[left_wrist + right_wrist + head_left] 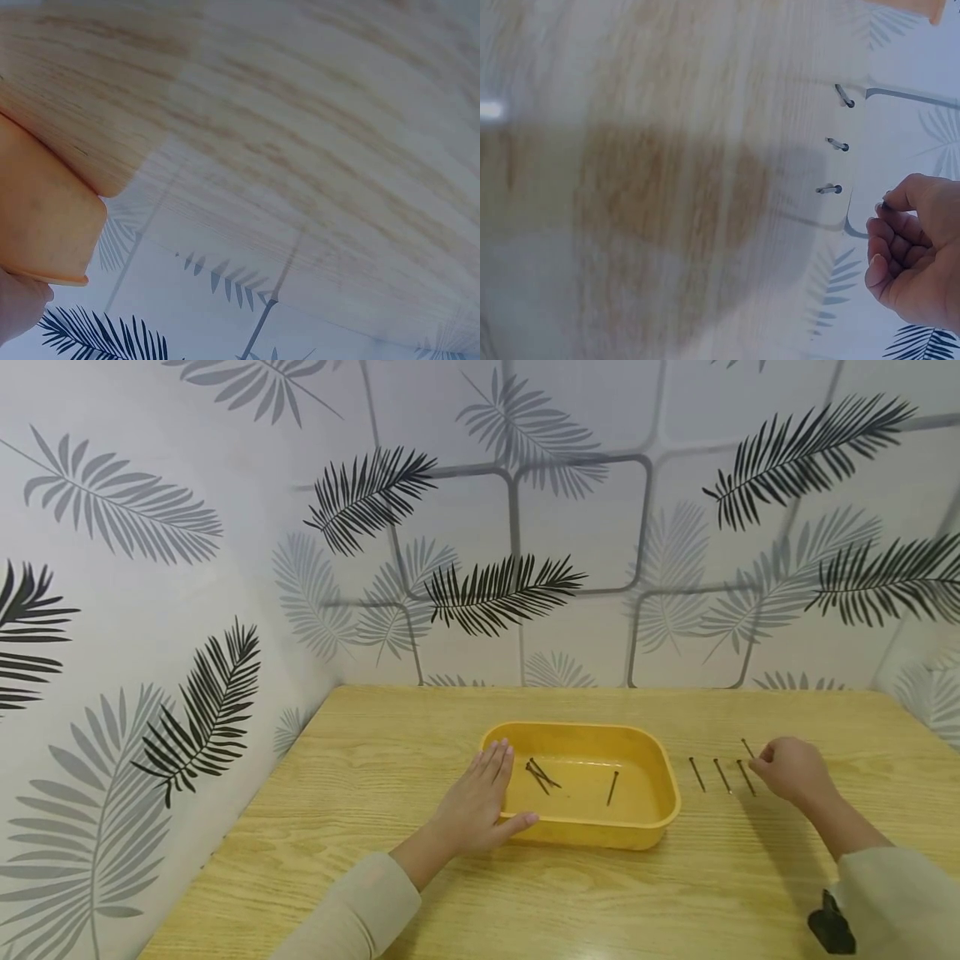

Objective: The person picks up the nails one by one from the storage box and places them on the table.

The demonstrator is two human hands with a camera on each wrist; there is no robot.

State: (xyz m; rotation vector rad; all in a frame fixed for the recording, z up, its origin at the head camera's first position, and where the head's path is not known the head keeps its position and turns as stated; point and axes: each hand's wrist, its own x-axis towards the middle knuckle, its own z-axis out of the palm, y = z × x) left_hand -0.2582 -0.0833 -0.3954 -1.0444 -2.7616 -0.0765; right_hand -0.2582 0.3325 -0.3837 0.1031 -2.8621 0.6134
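My left hand [471,806] rests at the left end of a yellow plastic tray [600,835], its straight fingers over the left rim and thumb along the front rim. Inside the tray, several dark nails [538,777] lie toward the left and a single nail [612,787] toward the right. My right hand [795,770] pinches another nail [747,747] between thumb and fingertips, its head end sticking out. Just left of that hand, three nails lie side by side on the table, one nail [722,775] in the middle. The right wrist view shows my right hand [919,251] with fingers curled.
A light wood-grain table [360,777] carries everything. Behind it and at the left stand walls with a leaf pattern [506,597]. A dark strap piece [831,927] hangs at the right sleeve [892,893].
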